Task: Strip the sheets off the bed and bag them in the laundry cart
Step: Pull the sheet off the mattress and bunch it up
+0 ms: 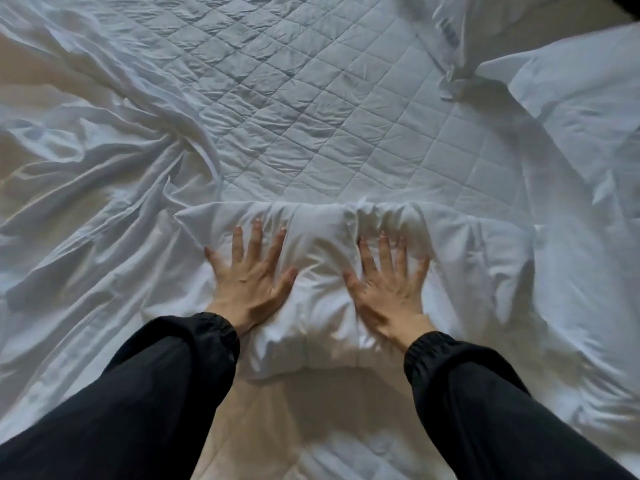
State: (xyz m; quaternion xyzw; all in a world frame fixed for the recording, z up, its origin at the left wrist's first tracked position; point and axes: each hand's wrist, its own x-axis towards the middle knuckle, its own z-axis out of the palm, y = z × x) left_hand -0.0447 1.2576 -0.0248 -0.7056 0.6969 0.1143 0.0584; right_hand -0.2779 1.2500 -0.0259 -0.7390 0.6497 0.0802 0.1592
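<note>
The bundle (pixel 322 268) of white sheet lies on the bed at its near edge, directly under both hands, its long axis running left to right across the view. The left grip (pixel 251 275) and right grip (pixel 389 282) both press flat on top of it, fingers straight and spread, pinching nothing — so the cloth is pinned, not held. They sit side by side along that axis with a hump of fabric between them. The bundle's left tip ends just beyond the left grip, while its right end runs on well past the right grip, so in my judgement the right side is what would sag when lifted and needs gathering in first. To the left, loose sheet (pixel 86 209) trails away in long creases and seems to run into the bundle, though the join is hard to make out. Beyond the fingertips the quilted pad (pixel 311 98) is already bare; a pillow (pixel 571 109) lies at far right. No cart is in view, so bagging is not yet begun.
</note>
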